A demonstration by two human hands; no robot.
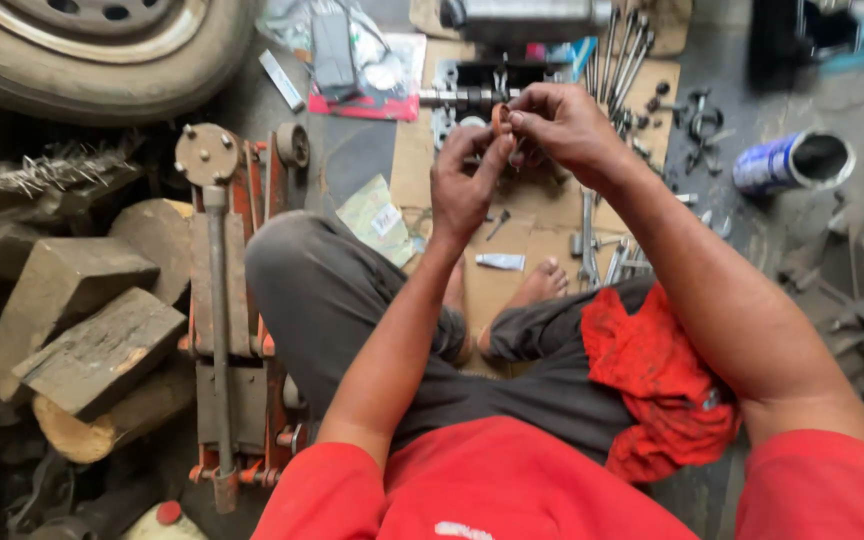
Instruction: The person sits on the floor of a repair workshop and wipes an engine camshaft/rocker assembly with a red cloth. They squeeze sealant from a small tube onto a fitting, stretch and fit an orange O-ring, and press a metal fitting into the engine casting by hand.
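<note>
A person sits cross-legged on the floor (352, 160). Both hands are raised over sheets of cardboard (512, 290). The left hand (462, 185) and right hand (562, 125) meet, fingers (492, 160) pinched together on a small orange ring (500, 117). A red rag (657, 385) lies on the right knee. An orange jack (227, 300) stands beside the left knee.

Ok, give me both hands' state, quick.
Left hand: fingers closed on a small orange-brown ring.
Right hand: fingertips pinching the same ring from above.
</note>
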